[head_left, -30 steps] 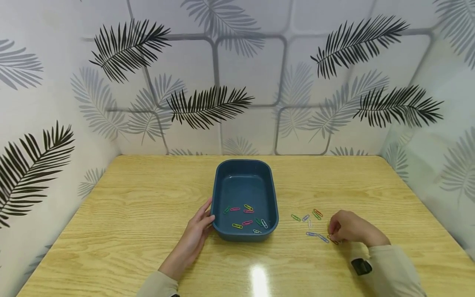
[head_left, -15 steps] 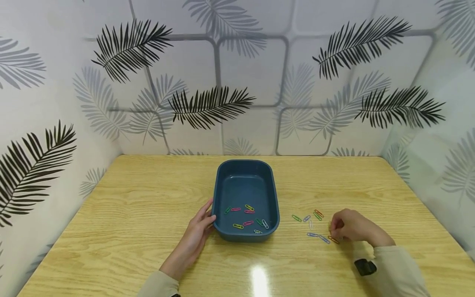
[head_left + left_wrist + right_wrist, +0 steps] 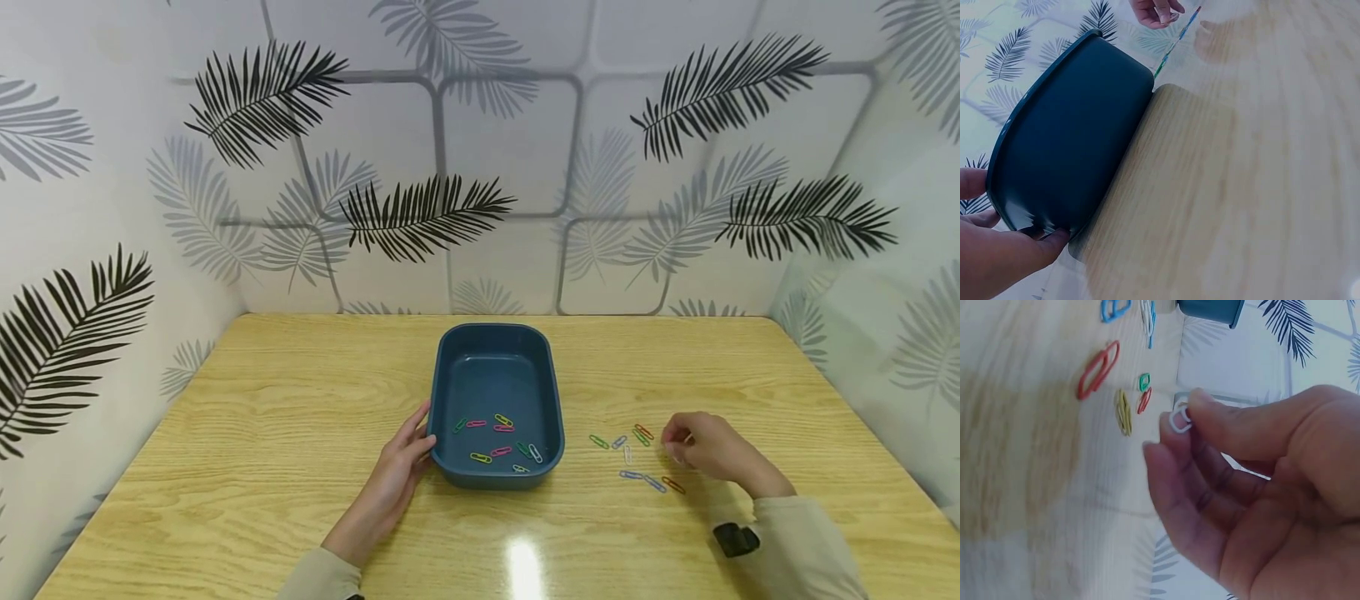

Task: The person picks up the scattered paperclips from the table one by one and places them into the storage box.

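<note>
A dark blue rectangular tray (image 3: 495, 482) stands on the table, with several coloured paper clips on its floor. My left hand (image 3: 401, 467) rests against its left outer wall, fingers and thumb touching it; in the left wrist view the thumb (image 3: 1054, 242) lies on the wall. My right hand (image 3: 712, 450) is raised over the table and pinches a white paper clip (image 3: 1180, 419) between thumb and forefinger. Nearby lie a red paper clip (image 3: 673, 485) and blue paper clips (image 3: 655, 484). A yellow paper clip (image 3: 1124, 412) shows only in the right wrist view.
Between the tray and my right hand lie more loose clips, among them a green paper clip (image 3: 598, 442) and a white paper clip (image 3: 627, 455). Patterned walls (image 3: 502, 258) border the wooden table (image 3: 300, 375) at the back and sides.
My right hand has lifted off the tabletop by the red paper clip and moved slightly back, the white paper clip in its fingers. The left hand and tray have stayed in place.
</note>
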Available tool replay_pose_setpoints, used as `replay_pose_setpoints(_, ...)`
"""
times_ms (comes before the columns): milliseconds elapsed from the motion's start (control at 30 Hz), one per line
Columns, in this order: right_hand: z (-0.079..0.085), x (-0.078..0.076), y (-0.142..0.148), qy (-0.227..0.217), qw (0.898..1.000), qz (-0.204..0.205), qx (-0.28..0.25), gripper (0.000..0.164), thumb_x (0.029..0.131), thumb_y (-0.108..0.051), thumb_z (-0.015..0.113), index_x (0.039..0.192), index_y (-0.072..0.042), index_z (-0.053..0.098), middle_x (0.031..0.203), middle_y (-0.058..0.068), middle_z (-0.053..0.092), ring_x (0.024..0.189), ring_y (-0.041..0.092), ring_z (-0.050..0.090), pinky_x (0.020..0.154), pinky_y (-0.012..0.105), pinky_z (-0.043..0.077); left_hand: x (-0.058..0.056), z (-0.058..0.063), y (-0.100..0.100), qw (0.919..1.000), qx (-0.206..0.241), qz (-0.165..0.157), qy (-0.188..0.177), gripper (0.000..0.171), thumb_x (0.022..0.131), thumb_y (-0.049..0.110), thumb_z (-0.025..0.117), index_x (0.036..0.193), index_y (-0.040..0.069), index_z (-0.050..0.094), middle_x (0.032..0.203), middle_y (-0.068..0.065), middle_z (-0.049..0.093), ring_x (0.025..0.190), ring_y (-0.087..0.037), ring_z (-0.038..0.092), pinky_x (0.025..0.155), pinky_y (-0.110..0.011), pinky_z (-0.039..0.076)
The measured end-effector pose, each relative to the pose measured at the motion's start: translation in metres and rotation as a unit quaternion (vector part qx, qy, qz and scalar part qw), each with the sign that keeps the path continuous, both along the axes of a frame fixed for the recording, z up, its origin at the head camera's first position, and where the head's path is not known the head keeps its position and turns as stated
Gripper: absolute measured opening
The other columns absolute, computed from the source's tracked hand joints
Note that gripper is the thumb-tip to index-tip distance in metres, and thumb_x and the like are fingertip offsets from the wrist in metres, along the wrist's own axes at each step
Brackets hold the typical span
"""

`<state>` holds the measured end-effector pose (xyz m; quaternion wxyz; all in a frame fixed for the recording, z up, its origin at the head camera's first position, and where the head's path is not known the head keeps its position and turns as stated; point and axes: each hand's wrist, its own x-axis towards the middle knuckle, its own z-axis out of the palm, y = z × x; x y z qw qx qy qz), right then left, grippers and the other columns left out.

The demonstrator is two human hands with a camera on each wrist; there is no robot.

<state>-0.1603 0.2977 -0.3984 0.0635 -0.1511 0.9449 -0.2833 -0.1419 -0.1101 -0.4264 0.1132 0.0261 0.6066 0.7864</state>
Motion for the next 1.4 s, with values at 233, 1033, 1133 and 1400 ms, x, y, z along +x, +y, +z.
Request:
replay_pose_setpoints(233,0.0,0.0,-0.006,0.024,0.999,-0.019,-0.024,0.006,0.089,0.005,0.061,0.086,0.0,0.06,0.074,0.0,0.058,0.063,0.015,0.052,0.052,0.026,0.044,0.0,0.0,0.001,1.0,0.002,-0.002,0.001,0.059,0.099,0.003,0.039,0.155,0.006,0.019,0.153,-0.026,0.024,0.14,-0.036,0.026,0.112,-0.05,0.022)
replay_pose_setpoints(1033,0.041,-0.019,-0.074,0.089,0.986,-0.064,-0.123,0.007,0.095,-0.001,0.058,0.098,0.005,0.06,0.083,0.008,0.063,0.075,0.023,0.061,0.064,0.033,0.052,0.002,0.002,0.001,0.9999,0.002,-0.012,-0.002,0.059,0.1,0.005,0.04,0.155,0.008,0.017,0.154,-0.025,0.023,0.141,-0.035,0.024,0.113,-0.049,0.02)
replay_pose_setpoints(1133,0.045,-0.023,-0.085,0.099,0.984,-0.065,-0.134,0.006,0.095,-0.001,0.059,0.098,0.004,0.06,0.083,0.008,0.063,0.074,0.02,0.061,0.065,0.034,0.053,0.002,0.001,0.001,0.9999,0.005,-0.012,-0.001,0.06,0.1,0.005,0.04,0.155,0.007,0.017,0.155,-0.025,0.02,0.141,-0.035,0.022,0.113,-0.05,0.019)
replay_pose_setpoints(1400,0.049,-0.031,-0.114,0.115,0.981,-0.052,-0.148,0.005,0.092,-0.003,0.064,0.093,0.002,0.064,0.078,0.006,0.065,0.072,0.019,0.061,0.065,0.034,0.052,0.0,0.0,0.001,1.0,0.002,-0.008,-0.003,0.059,0.101,0.005,0.04,0.155,0.008,0.018,0.154,-0.025,0.022,0.14,-0.035,0.026,0.112,-0.049,0.022)
